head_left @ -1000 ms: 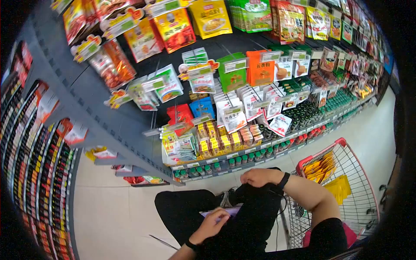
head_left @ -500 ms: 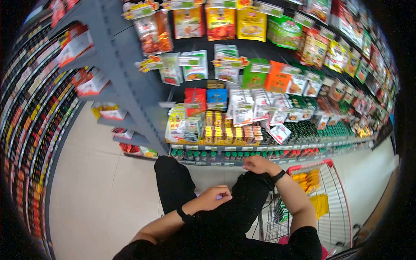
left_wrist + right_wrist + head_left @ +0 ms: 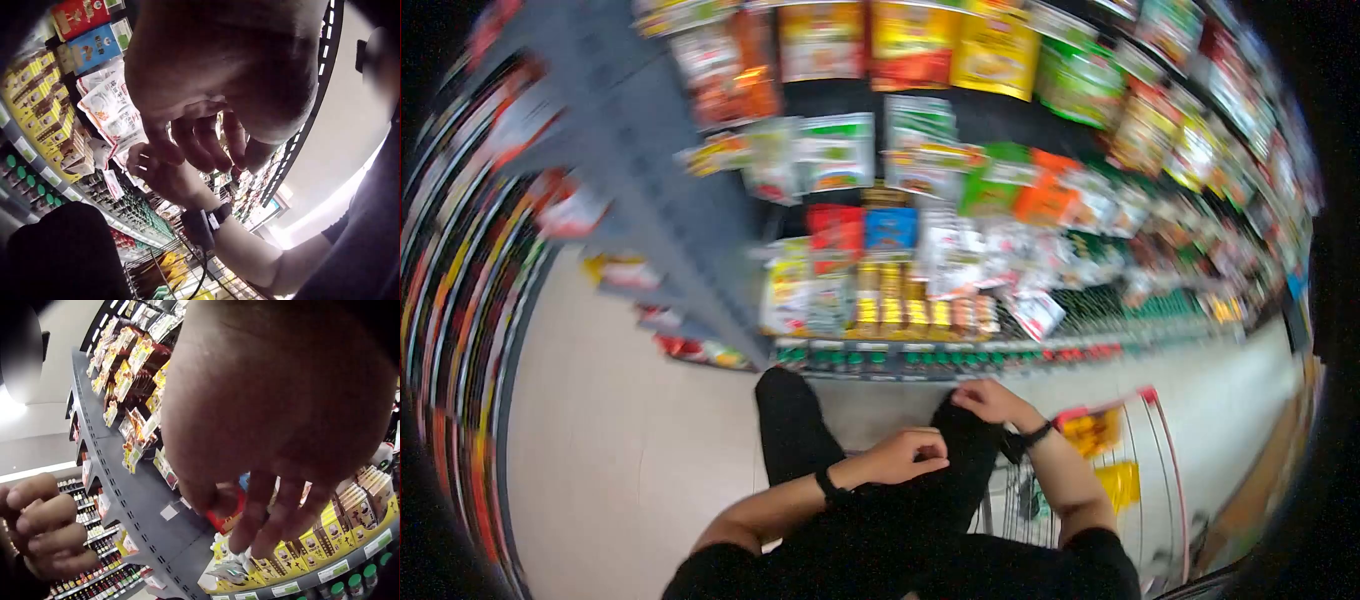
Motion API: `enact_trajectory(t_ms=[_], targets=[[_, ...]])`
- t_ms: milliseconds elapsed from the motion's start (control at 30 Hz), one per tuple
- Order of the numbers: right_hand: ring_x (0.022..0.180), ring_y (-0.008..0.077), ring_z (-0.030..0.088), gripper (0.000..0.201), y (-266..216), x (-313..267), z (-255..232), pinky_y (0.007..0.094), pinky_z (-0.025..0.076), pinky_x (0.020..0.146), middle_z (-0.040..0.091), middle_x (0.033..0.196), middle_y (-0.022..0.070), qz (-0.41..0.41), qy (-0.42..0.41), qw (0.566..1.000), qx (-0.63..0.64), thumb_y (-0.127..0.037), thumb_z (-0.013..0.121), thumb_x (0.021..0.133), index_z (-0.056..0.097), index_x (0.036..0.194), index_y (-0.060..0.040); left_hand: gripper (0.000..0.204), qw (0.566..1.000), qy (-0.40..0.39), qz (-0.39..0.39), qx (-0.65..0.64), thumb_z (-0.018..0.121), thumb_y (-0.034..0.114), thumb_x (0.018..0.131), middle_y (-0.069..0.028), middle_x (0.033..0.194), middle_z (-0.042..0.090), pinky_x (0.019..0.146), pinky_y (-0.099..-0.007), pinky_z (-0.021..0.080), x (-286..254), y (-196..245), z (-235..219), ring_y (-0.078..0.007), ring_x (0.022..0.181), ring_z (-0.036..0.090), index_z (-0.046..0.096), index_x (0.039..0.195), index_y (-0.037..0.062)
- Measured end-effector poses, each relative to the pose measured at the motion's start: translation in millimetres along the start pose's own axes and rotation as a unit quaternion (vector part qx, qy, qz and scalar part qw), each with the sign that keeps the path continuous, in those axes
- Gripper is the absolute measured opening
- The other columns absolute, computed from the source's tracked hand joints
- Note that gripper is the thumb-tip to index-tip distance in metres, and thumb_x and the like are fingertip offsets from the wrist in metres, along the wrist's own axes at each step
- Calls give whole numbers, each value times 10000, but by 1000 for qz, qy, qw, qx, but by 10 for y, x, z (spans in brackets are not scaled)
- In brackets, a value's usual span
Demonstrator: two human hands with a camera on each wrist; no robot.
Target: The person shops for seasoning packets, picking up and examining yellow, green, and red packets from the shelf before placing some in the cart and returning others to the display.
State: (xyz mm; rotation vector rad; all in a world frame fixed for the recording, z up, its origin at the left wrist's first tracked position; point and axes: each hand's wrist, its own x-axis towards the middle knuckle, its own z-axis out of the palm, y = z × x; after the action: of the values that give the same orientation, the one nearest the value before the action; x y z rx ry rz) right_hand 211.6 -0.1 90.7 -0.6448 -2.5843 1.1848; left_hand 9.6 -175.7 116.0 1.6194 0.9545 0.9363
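The right hand is being held low in the centre of the head view, over the black trouser knee. Its fingers are hanging relaxed and nearly straight, and nothing is being gripped. The left hand is being kept just below and left of it, close but apart. Its fingers are being curled into a loose fist. Nothing is being seen inside it, though the head view is blurred and a small thing could be hidden.

The nearest goods are lying straight above the hands in the frame. A row of yellow boxes is being displayed on the shelf, its long axis running left to right along the shelf edge. Green-capped bottles are being lined up just beneath. The right hand is being held nearer to both than the left, and in the right wrist view the boxes are being seen directly past its fingertips. Nothing is being seen between that hand and the shelf front.

A cart with yellow packets is being kept at the lower right, just beside the right forearm. Hanging packets are filling the upper half, well apart from both hands.
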Motion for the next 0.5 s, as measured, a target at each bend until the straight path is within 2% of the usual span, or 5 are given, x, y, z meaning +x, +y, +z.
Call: enact_trajectory(t_ms=[100, 200, 233, 300, 500], targets=[[616, 202, 490, 338, 140, 21, -156, 378, 429, 600, 508, 660, 132, -54, 22, 993, 99, -233, 539, 977, 541, 750, 17, 131, 999, -35, 36, 11, 677, 106, 879, -62, 799, 602, 718, -297, 493, 179, -8, -40, -171, 755, 605, 608, 838, 3], [767, 142, 557, 402, -30, -106, -378, 303, 462, 753, 612, 771, 49, -60, 125, 930, 340, -261, 443, 1034, 580, 769, 8, 129, 999, -12, 35, -23, 676, 68, 859, -70, 788, 596, 660, -285, 469, 243, -109, -6, -177, 721, 594, 589, 790, 2], [785, 132, 581, 414, -152, -251, -577, 292, 479, 763, 650, 824, 49, 27, 141, 940, 310, -308, 426, 1040, 631, 857, 3, 132, 1000, 1, 9, -24, 669, 52, 854, -78, 782, 597, 661, -283, 465, 243, -83, 4, -190, 716, 595, 581, 774, -5], [794, 138, 629, 427, -125, -574, -900, 293, 516, 741, 685, 875, 59, 45, 212, 926, 308, -340, 419, 1038, 665, 910, -15, 136, 1000, -13, 22, -11, 655, 51, 859, -78, 777, 591, 659, -280, 460, 208, -170, 34, -189, 718, 595, 579, 765, -9], [837, 137, 627, 199, 53, -2077, -1384, 292, 513, 750, 653, 910, 45, 255, 457, 811, 262, -208, 514, 975, 610, 1020, -39, 163, 998, -1, -36, -55, 632, 80, 891, -53, 766, 573, 643, -262, 431, -22, -633, -304, -136, 705, 551, 560, 773, -7]])
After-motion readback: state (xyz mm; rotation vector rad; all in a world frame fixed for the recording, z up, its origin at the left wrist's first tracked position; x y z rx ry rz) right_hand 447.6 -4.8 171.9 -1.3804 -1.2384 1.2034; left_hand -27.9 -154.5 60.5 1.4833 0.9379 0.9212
